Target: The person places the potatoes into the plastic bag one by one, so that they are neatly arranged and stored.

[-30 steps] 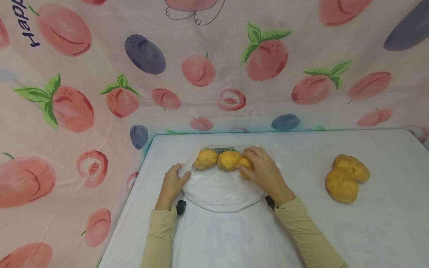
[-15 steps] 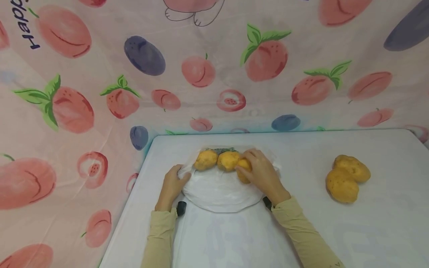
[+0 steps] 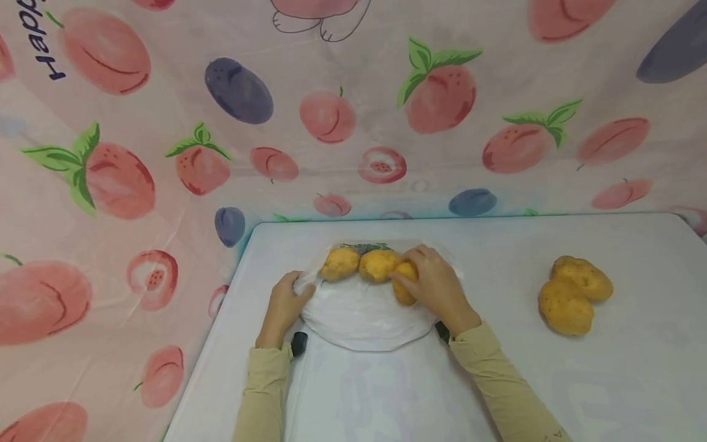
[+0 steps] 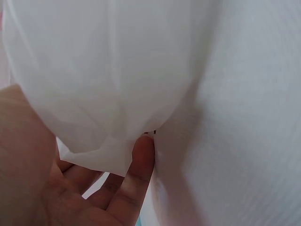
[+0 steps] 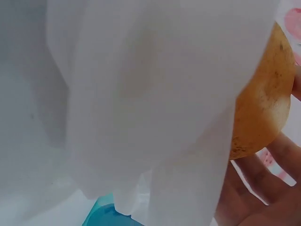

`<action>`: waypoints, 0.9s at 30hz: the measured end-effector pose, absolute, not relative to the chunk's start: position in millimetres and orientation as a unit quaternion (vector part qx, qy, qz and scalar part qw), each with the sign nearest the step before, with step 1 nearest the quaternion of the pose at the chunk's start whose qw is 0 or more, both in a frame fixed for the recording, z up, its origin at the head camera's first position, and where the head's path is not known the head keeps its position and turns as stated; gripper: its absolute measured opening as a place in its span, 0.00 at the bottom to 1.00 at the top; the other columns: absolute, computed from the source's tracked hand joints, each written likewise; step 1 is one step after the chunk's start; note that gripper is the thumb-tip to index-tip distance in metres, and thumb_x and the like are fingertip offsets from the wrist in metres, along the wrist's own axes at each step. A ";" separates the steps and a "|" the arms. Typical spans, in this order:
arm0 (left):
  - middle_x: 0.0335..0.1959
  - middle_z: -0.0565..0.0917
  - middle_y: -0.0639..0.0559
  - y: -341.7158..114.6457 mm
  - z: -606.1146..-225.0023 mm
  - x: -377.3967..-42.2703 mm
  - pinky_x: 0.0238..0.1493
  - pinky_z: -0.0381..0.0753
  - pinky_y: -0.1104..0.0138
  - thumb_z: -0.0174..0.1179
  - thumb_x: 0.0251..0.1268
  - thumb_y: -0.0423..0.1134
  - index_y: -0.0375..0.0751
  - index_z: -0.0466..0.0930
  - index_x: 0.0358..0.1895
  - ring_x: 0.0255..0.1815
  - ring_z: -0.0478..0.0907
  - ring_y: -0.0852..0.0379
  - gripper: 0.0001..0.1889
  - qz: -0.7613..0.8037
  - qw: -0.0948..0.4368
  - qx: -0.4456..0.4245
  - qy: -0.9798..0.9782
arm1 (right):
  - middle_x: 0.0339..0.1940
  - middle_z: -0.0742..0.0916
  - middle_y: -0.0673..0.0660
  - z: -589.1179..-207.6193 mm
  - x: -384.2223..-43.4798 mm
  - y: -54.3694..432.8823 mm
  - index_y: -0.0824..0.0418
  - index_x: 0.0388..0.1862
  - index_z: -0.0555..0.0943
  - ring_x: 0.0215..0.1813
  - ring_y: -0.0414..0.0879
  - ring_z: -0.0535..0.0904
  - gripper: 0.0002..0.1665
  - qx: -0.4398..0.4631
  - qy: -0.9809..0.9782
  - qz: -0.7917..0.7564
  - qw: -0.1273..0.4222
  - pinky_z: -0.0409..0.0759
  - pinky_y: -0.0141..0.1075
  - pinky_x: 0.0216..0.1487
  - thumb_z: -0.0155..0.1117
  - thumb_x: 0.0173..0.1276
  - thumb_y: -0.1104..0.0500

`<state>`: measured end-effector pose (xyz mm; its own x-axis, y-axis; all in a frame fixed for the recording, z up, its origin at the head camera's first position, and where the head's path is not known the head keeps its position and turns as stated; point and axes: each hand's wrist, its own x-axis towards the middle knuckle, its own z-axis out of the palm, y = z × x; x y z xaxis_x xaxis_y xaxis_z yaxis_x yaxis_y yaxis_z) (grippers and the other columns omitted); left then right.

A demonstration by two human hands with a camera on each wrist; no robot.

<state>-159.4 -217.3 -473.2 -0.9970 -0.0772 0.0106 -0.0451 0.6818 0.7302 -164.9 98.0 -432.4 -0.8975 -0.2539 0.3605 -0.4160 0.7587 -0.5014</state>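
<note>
A white plastic bag (image 3: pixel 361 322) with green print at its back edge lies on the table in the head view. My left hand (image 3: pixel 286 305) grips its left edge; in the left wrist view the fingers (image 4: pixel 136 183) lie along the thin white film. My right hand (image 3: pixel 437 287) holds a potato (image 3: pixel 405 288) between thumb and fingers at the bag's right side. Seen from the right wrist, the same potato (image 5: pixel 263 103) is partly covered by the bag's film (image 5: pixel 155 94). Two more potatoes, a left one (image 3: pixel 340 264) and a middle one (image 3: pixel 378 266), sit side by side at the bag's mouth.
To the right, two potatoes lie against each other, one in front (image 3: pixel 566 307) and one behind (image 3: pixel 582 278). A white cloth covers the table (image 3: pixel 497 245). Fruit-printed cloth (image 3: pixel 381 123) hangs behind and to the left.
The potato in my right hand has shifted slightly toward the front of the bag and tilted more upright. My left hand stays at the bag's edge.
</note>
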 end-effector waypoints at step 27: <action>0.60 0.79 0.36 -217.9 -473.5 -159.9 0.66 0.71 0.48 0.62 0.67 0.40 0.32 0.75 0.60 0.63 0.75 0.40 0.22 -0.406 0.016 0.040 -0.913 | 0.39 0.84 0.63 -433.4 -178.9 95.0 0.69 0.44 0.80 0.38 0.54 0.80 0.22 0.131 -0.949 0.278 0.075 0.82 0.47 0.43 0.61 0.73 0.48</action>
